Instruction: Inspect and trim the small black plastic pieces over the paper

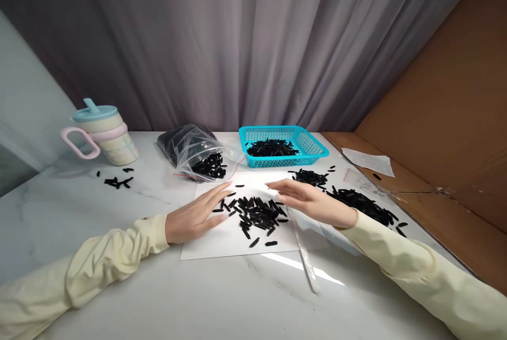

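Observation:
A loose pile of small black elongated pieces [259,213] lies on a white sheet [222,247] in front of me; their exact kind I cannot make out. At the pile's left edge is my left hand [198,212], fingers stretched out and slanting inward, holding nothing. My right hand [312,201] hovers at the pile's right side with its fingers extended and nothing in them. Behind the sheet, a clear zip bag [194,152] of the same pieces lies with its mouth toward me. A blue plastic basket [285,161] beyond it holds more of them.
More black pieces [360,205] are heaped at the right, near a clear plastic bag [364,181] and a paper slip [368,161]. A narrow plastic strip [304,255] lies by the sheet. At the left stands a tumbler [113,137], with several loose pieces [119,181] before it.

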The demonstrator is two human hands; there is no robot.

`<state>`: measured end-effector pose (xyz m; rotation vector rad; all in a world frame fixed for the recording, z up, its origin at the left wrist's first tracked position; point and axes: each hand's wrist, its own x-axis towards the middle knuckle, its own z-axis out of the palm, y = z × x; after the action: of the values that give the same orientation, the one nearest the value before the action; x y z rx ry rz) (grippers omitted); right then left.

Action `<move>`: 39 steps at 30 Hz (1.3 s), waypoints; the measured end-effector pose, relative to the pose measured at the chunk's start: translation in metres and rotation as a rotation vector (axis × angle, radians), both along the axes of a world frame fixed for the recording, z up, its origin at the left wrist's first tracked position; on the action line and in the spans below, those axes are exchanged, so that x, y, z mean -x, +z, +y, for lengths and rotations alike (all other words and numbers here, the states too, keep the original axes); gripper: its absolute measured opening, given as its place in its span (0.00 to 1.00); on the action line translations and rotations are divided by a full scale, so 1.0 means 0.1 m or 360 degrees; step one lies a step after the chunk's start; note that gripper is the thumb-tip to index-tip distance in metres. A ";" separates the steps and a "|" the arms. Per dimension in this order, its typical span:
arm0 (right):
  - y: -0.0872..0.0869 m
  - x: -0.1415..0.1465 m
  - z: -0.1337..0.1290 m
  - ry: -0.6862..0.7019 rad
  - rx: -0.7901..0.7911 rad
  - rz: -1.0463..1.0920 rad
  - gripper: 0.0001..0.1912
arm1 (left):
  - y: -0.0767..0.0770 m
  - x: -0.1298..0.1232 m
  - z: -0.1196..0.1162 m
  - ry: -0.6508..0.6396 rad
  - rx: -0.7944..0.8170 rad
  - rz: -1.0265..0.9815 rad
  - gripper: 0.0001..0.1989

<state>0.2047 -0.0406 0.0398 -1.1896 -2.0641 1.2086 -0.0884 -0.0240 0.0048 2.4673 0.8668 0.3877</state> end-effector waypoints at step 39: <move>-0.49 -0.55 -1.27 -0.1625 -0.0892 -0.0117 0.13 | -0.12 -0.54 0.29 -0.0069 -0.0236 0.0399 0.42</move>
<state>0.2599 -0.1681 -0.0088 -1.6417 -1.3156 0.0993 -0.0344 0.0046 -0.0075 2.7083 0.9101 0.1327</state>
